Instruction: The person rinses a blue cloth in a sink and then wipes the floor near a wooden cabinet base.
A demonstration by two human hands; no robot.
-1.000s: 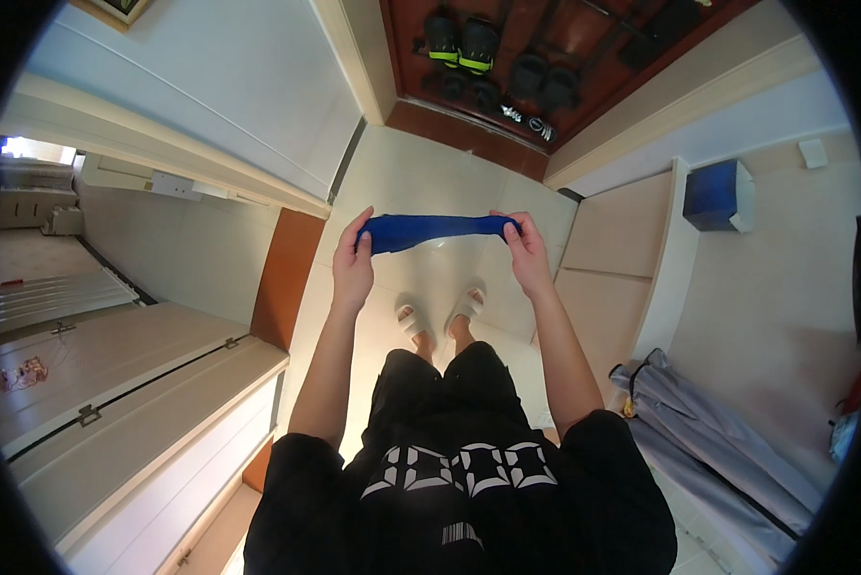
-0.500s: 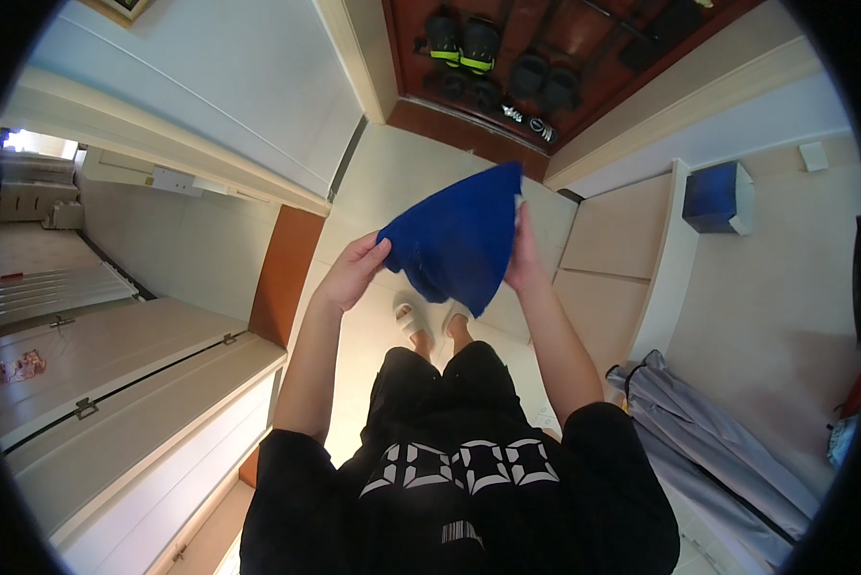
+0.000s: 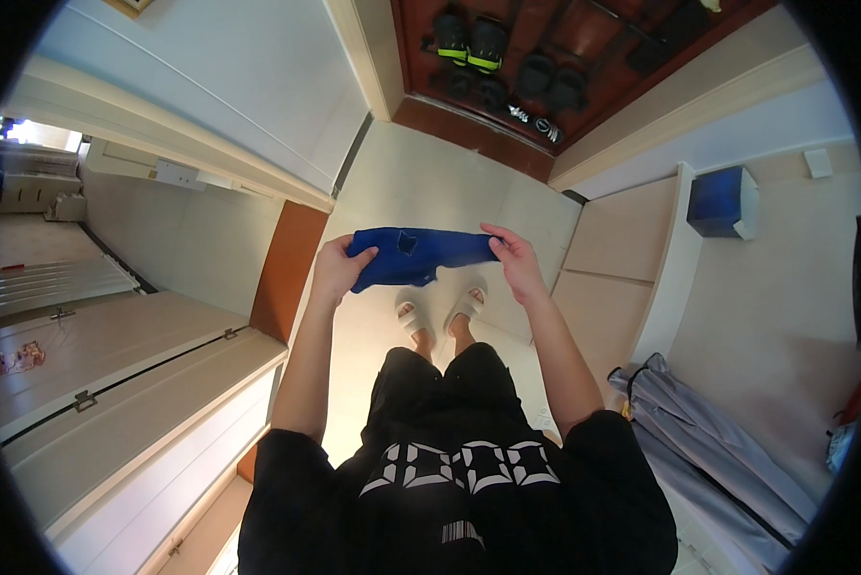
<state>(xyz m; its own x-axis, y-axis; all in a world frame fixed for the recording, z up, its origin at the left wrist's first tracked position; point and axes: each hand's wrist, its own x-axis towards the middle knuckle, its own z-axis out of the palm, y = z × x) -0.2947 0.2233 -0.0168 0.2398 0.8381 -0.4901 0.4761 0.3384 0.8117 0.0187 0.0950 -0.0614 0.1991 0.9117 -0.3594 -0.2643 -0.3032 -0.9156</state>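
The blue cloth (image 3: 426, 257) has come down from a raised, fan-like spread and now stretches as a narrow band between two bare hands. This appears to leave it gathered and steadied at both ends.

From left to right: a cream door panel with metal latches (image 3: 152, 364) slants along the far left. A brown threshold strip (image 3: 289, 268) ends close to the left hand (image 3: 337, 271). That hand pinches the cloth's left end, thumb on top, other fingers mostly hidden behind. The cloth hangs in mid-air in front of the person, its lower edge uneven, a dark outlined patch near its upper edge. Below are pale sandals (image 3: 440, 316) on light floor tiles (image 3: 488, 187). The right hand (image 3: 522, 268) pinches the right end, one finger reaching along the top edge. Further right, beige cabinet doors (image 3: 605, 230) stand well apart from that hand, leaving sideways room. Beyond their edge are a blue-and-white box (image 3: 723, 203) and, lower, grey fabric (image 3: 713, 446).
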